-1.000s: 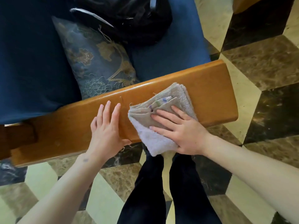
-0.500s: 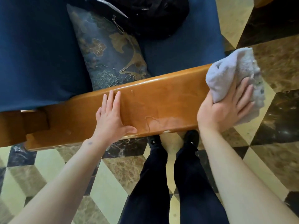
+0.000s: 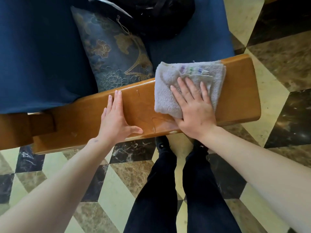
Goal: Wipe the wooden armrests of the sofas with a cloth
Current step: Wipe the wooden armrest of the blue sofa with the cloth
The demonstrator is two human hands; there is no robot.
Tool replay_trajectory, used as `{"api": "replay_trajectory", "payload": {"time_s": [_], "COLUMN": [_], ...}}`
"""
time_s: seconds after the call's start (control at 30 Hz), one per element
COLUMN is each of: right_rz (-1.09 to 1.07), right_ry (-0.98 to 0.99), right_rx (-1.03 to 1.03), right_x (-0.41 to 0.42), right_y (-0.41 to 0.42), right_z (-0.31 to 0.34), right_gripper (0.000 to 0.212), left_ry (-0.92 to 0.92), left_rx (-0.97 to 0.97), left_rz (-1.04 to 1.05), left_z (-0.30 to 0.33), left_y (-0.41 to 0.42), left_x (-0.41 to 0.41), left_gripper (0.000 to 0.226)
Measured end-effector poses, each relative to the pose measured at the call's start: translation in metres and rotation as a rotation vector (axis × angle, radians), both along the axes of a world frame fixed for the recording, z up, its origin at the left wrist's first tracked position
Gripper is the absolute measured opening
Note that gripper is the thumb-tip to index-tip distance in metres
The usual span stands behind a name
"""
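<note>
Where coloured marks show, unreadable: cloth (image 3: 190, 81) under right hand (image 3: 193, 106).

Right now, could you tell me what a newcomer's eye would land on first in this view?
Probably the grey cloth spread on the glossy wooden armrest, pressed flat under the right hand. Beside it, the left hand rests open on the wood. Behind, an embroidered cushion leans on the blue sofa.

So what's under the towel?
The folded grey towel lies flat on the wooden armrest, with the right hand pressing on top. Shiny wood shows all around it. The part of the armrest beneath the towel is covered, so that can't be seen.
</note>
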State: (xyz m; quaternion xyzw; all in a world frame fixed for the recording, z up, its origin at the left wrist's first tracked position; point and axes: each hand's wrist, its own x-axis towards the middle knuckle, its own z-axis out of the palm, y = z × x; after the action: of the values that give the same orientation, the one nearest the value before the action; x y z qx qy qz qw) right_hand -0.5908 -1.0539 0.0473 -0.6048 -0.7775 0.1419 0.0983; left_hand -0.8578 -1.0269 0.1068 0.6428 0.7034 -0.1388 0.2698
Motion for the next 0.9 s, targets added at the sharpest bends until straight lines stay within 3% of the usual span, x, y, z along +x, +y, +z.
{"api": "replay_trajectory", "payload": {"time_s": [0.13, 0.2, 0.27, 0.33, 0.47, 0.6, 0.77, 0.9], "right_rz": [0.450, 0.542, 0.365, 0.047, -0.450, -0.818, -0.997, -1.012], "right_ry": [-0.050, -0.061, -0.008, 0.055, 0.173, 0.286, 0.323, 0.222], "right_rx": [-0.003, 0.007, 0.027, 0.020, 0.052, 0.070, -0.038, 0.028], "right_x": [0.046, 0.080, 0.108, 0.120, 0.076, 0.020, -0.011, -0.037], "right_y": [-0.016, -0.024, -0.038, -0.055, -0.067, -0.050, -0.037, -0.031], "right_z": [0.005, 0.007, 0.007, 0.011, 0.001, -0.008, -0.019, -0.004], "right_gripper": [0.072, 0.071, 0.069, 0.072, 0.067, 0.068, 0.090, 0.078], "left_ry": [0.003, 0.015, 0.021, -0.041, -0.083, -0.085, -0.132, -0.173], "left_rx": [-0.017, -0.042, -0.056, -0.023, 0.090, 0.127, 0.207, 0.228], "left_rz": [0.011, -0.006, -0.037, -0.018, 0.008, -0.004, 0.056, 0.067], "left_z": [0.006, 0.007, 0.006, 0.006, -0.002, -0.011, -0.023, -0.027], "left_y": [0.001, 0.003, 0.004, 0.001, -0.025, -0.048, -0.058, -0.059], "left_x": [0.005, 0.006, 0.004, -0.001, -0.011, -0.010, -0.010, -0.013], "left_gripper": [0.158, 0.155, 0.149, 0.141, 0.125, 0.130, 0.133, 0.134]}}
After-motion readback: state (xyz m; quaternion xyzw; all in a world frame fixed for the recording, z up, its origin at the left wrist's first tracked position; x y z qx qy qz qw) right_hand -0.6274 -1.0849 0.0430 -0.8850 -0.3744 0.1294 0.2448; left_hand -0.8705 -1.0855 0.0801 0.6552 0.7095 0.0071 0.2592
